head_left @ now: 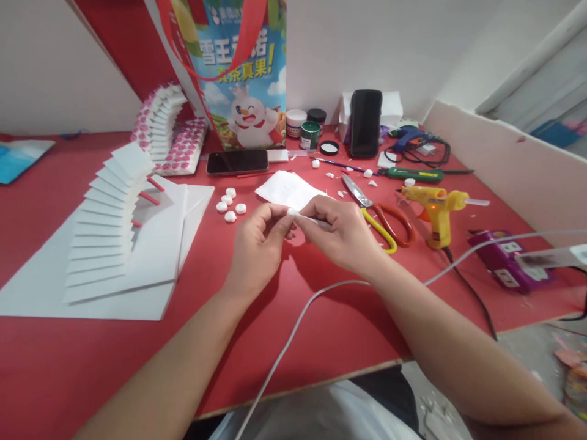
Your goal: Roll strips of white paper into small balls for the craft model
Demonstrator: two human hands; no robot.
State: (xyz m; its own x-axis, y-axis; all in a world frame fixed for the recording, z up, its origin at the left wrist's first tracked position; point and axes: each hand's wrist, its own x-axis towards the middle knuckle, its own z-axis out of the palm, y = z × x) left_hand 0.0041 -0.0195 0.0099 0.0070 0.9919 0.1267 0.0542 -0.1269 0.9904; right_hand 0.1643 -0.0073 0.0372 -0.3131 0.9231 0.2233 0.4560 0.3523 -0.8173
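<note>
A small white piece with a pale strip trailing to its right (291,212) sits at the centre of the frame, pinched between the fingertips of the left hand (257,239) and the right hand (340,231), both gripping it above a red tabletop (293,330). Just above lies white paper (285,187), with a cluster of white rosettes (230,216) to its left; scissors (407,227) and a yellow glue gun (439,221) rest right of centre, and fanned white panels (103,229) stand at left.
</note>
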